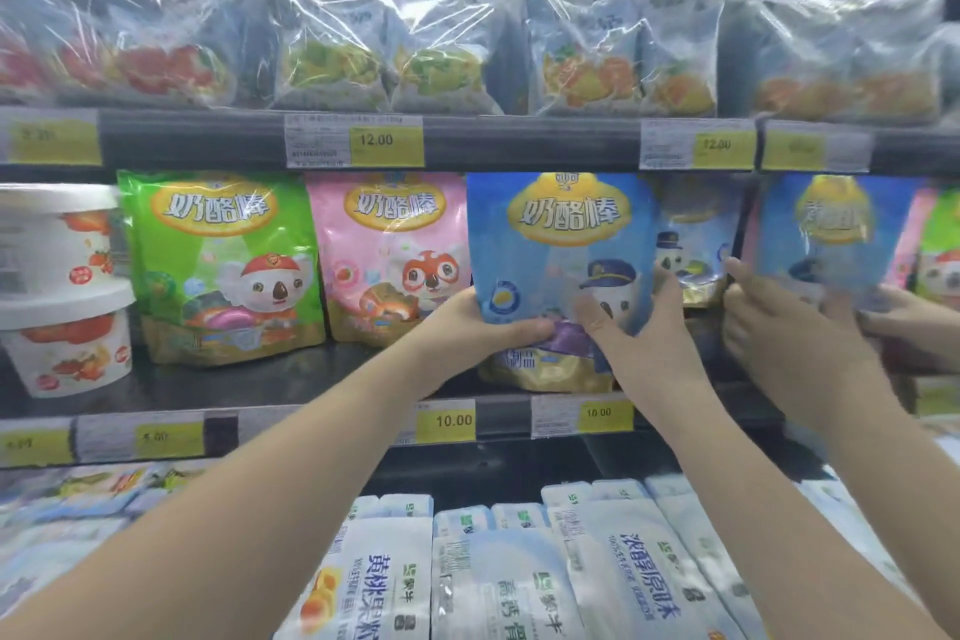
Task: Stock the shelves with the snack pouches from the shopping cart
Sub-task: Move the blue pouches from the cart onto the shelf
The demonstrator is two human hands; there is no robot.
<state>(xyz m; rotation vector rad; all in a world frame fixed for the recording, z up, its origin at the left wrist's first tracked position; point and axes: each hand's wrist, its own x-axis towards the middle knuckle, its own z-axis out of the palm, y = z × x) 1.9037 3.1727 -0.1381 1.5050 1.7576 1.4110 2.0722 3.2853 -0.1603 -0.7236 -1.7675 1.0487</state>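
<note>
A blue snack pouch (558,244) with a koala in a cap stands at the front of the middle shelf (249,382). My left hand (483,322) grips its lower left edge, thumb across the front. My right hand (636,322) holds its lower right side, thumb on the front. Another blue pouch (693,229) stands just behind it to the right. A pink pouch (389,255) and a green pouch (218,265) stand upright to the left on the same shelf. The shopping cart is out of sight.
A mirrored side wall (841,234) at right repeats the blue pouch and both hands. White tubs (62,286) are stacked at left. Clear-wrapped packs (363,47) fill the upper shelf. White pouches (519,577) lie below. Yellow price tags (452,421) line the shelf edges.
</note>
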